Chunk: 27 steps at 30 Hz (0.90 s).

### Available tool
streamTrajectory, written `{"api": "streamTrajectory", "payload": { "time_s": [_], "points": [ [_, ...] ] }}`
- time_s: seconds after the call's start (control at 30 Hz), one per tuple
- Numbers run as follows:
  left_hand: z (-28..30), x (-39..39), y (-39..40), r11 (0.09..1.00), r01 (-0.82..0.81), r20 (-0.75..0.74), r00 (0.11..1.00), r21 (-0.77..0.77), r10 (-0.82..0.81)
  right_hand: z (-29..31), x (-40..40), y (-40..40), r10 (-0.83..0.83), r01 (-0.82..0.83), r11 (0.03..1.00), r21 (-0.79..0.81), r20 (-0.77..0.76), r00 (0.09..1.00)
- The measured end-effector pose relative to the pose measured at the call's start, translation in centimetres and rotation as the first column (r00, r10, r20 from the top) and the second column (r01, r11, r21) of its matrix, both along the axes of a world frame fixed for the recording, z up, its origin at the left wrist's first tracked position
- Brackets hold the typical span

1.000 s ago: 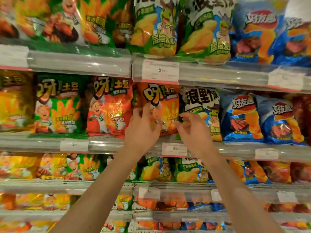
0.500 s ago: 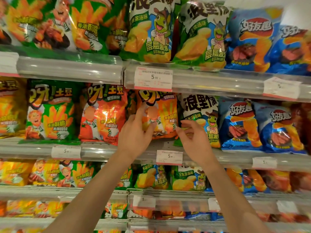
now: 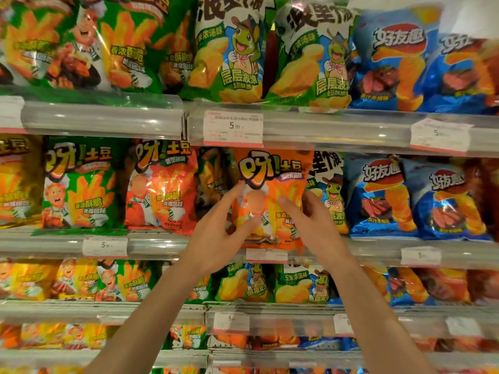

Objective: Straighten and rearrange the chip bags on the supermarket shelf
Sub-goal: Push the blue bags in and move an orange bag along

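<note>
An orange chip bag stands upright at the front of the middle shelf, its bottom over the shelf's front rail. My left hand grips the bag's left edge, thumb on its front. My right hand holds its right edge, fingers spread across the front. Left of it stand a red-orange bag and a green bag. A frog-print bag is half hidden behind the orange bag on its right.
Blue chip bags fill the middle shelf's right end. The shelf above holds green, frog-print and blue bags behind a clear rail with a 5.90 price tag. Lower shelves hold several more small bags.
The orange bag has come forward and upright between my hands, its whole front now showing. Both hands have closed in on its sides. The camera has moved closer to the shelf.
</note>
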<state>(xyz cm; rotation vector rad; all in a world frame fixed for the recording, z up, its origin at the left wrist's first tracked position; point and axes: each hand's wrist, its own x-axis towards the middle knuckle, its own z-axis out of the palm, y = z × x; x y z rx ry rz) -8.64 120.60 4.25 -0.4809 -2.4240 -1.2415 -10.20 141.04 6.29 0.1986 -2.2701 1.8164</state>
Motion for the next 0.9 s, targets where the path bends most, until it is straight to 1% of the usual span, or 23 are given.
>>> {"api": "streamTrajectory", "payload": {
  "time_s": [0.07, 0.13, 0.27, 0.47, 0.57, 0.73, 0.8, 0.9],
  "points": [
    [-0.3, 0.5, 0.3, 0.999, -0.022, 0.034, 0.999, 0.042, 0.021, -0.7, 0.5, 0.2, 0.003, -0.002, 0.996, -0.084, 0.009, 1.0],
    [-0.7, 0.8, 0.5, 0.996, -0.061, 0.065, 0.996, 0.069, 0.057, -1.3, 1.0, 0.2, 0.011, -0.01, 0.991, -0.136, 0.004, 1.0],
    [-0.9, 1.7, 0.8, 0.997, -0.07, 0.117, 0.991, 0.041, 0.065, -2.1, 2.5, 0.2, 0.022, -0.024, 0.983, -0.183, -0.012, 1.0],
    [-1.6, 3.6, 0.3, 0.996, 0.034, 0.065, 0.997, 0.083, -0.039, -3.0, 4.8, -0.2, -0.013, 0.015, 0.982, -0.187, 0.015, 1.0],
    [-1.7, 4.9, -1.0, 0.994, 0.056, 0.086, 0.994, 0.096, -0.064, -3.3, 6.7, -1.4, -0.071, 0.075, 0.986, -0.152, 0.034, 0.997],
    [-2.3, 8.6, -6.2, 0.987, 0.126, 0.098, 0.986, 0.102, -0.136, -3.6, 11.3, -6.4, -0.14, 0.147, 0.978, -0.149, 0.054, 0.989],
    [-2.5, 10.6, -9.6, 0.987, 0.124, 0.083, 0.988, 0.101, -0.132, -3.9, 13.4, -9.6, -0.138, 0.144, 0.978, -0.152, 0.045, 0.989],
    [-2.9, 13.5, -15.8, 0.986, 0.121, 0.101, 0.986, 0.113, -0.132, -4.6, 15.9, -15.5, -0.116, 0.122, 0.981, -0.148, 0.049, 0.992]
  ]
}}
